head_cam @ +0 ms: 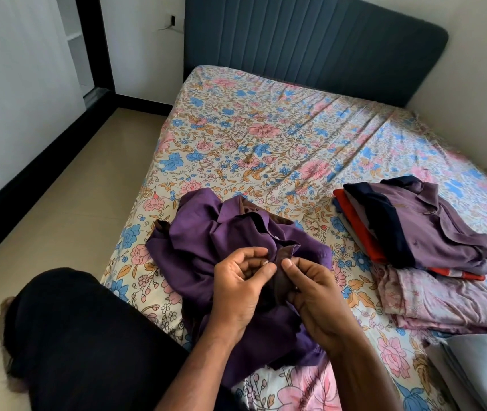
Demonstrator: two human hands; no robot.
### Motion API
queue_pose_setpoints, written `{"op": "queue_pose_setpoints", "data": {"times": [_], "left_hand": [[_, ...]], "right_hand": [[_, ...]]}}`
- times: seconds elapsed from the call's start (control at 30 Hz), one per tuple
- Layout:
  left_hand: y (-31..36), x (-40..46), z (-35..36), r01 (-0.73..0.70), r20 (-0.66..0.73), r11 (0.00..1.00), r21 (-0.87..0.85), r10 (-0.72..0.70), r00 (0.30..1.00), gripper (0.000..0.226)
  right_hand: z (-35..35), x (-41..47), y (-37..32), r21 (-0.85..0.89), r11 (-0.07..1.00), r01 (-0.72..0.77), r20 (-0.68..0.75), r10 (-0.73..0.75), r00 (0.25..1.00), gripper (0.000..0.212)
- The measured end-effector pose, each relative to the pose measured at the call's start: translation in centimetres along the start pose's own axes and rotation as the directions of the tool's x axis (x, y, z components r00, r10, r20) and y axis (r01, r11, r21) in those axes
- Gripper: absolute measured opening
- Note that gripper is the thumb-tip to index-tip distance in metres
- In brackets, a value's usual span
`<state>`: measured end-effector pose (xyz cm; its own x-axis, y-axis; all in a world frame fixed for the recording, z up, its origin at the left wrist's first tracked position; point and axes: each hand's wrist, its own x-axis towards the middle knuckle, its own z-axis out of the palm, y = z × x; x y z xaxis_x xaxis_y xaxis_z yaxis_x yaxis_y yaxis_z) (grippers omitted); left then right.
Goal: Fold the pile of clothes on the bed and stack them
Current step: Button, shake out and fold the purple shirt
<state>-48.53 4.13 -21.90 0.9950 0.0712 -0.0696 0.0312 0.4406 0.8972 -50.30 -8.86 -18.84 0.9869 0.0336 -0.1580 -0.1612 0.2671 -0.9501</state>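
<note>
Crumpled dark purple satin shirt [206,241] with brown placket lies bunched on near part of floral-sheeted bed [266,129]. Left hand [239,289] and right hand [313,295] both pinch placket edge, fingers curled. Folded stack of clothes [420,229] well apart, to right.

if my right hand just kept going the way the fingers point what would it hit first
Most likely your left hand. The right hand pinches the purple garment's edge, fingers aimed up and left, with a narrow fold of cloth between the two hands. Depth is hard to judge here.
</note>
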Motion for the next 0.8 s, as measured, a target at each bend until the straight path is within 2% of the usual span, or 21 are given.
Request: {"op": "queue_pose_setpoints", "data": {"times": [0.07, 0.17, 0.23, 0.37, 0.47, 0.67, 0.8], "left_hand": [[0.13, -0.09, 0.07, 0.023, 0.001, 0.999, -0.045, -0.023, 1.0, 0.023], [0.24, -0.09, 0.0, 0.043, 0.001, 0.997, -0.067, -0.043, 0.999, 0.023], [0.17, -0.02, -0.08, 0.028, 0.001, 0.999, -0.035, -0.027, 1.0, 0.023], [-0.06, -0.13, 0.03, -0.044, 0.049, 0.994, 0.104, 0.039, 0.998, 0.026], [-0.07, -0.29, 0.17, -0.074, 0.071, 0.985, 0.156, 0.063, 0.995, 0.027], [0.33, -0.22, -0.04, -0.067, 0.001, 0.994, 0.083, 0.068, 0.998, 0.024], [0.58, -0.26, 0.11, -0.032, -0.016, 0.999, 0.041, 0.033, 0.999, 0.023]], "right_hand": [[0.08, -0.15, -0.29, 0.082, 0.996, -0.038, 0.008, 0.038, 0.999, 0.039], [0.14, -0.17, -0.35, 0.116, 0.993, -0.038, -0.011, 0.04, 0.999, 0.036], [0.29, -0.2, -0.28, 0.084, 0.996, -0.023, -0.038, 0.026, 0.999, 0.029], [0.49, 0.08, -0.05, 0.001, 1.0, 0.029, -0.121, -0.028, 0.992, 0.03], [0.49, 0.19, 0.39, 0.037, 0.998, 0.047, -0.154, -0.041, 0.987, 0.036], [0.84, 0.08, 0.16, -0.015, 0.998, 0.064, -0.081, -0.065, 0.995, 0.019], [0.83, -0.09, 0.1, -0.073, 0.993, 0.088, -0.072, -0.093, 0.993, 0.021]]}}
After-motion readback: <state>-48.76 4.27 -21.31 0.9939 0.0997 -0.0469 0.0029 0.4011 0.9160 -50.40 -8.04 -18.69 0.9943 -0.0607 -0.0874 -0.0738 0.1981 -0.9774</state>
